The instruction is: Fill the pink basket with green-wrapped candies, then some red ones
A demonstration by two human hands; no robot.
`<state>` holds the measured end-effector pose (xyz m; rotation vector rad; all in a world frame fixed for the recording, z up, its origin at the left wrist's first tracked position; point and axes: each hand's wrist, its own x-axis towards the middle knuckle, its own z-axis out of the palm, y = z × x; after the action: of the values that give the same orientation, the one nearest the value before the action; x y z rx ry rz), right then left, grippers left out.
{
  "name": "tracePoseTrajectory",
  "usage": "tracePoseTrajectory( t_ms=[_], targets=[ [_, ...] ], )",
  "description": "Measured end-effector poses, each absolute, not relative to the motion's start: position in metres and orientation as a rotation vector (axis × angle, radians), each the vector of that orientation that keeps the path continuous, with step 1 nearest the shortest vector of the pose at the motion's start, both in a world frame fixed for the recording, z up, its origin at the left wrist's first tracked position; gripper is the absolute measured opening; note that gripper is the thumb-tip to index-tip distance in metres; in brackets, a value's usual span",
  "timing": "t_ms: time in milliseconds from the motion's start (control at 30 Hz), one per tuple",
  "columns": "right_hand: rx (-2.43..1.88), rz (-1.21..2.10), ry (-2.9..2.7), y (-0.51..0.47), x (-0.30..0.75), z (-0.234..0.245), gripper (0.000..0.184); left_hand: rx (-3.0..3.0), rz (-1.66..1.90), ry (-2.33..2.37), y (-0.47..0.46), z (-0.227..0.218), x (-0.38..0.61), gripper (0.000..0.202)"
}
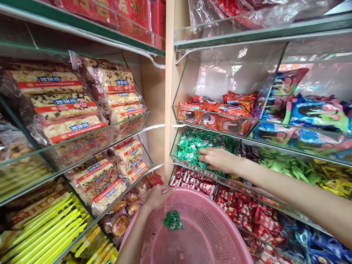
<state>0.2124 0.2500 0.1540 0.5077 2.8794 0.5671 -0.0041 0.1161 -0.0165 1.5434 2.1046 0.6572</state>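
At the green candies (pixel 187 143), right hand (pixel 217 159) curled, can't tell what I've grasped; left hand (pixel 157 196) grips pink basket (pixel 225 222).

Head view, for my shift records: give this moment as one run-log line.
left hand: at rim of pink basket | right hand: at green packets on shelf | basket contents: small green cluster

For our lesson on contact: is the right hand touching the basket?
Apart: the head view shows the right hand at the green sweets, with red packets visible between it and the basket.
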Motion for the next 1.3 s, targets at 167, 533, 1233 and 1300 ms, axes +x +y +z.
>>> tracePoseTrajectory(
  t_ms=[167,533,1233,1300],
  targets=[
    [0.521,0.522,2.915,0.25,0.211,0.151,0.021,1.533,0.65,2.129,0.112,-0.01,-0.003,0.058],
    [0.57,0.556,2.925,0.261,0.211,0.146,0.017,1.533,0.647,2.146,0.11,-0.012,-0.004,0.058],
    [0.27,-0.481,3.142,0.164,0.187,0.078,0.015,1.529,0.628,2.11,0.11,-0.009,0.0,0.056],
    [0.445,-0.432,2.978,0.16,0.186,0.033,0.012,1.54,0.632,2.125,0.108,-0.009,0.0,0.056]
  ],
)
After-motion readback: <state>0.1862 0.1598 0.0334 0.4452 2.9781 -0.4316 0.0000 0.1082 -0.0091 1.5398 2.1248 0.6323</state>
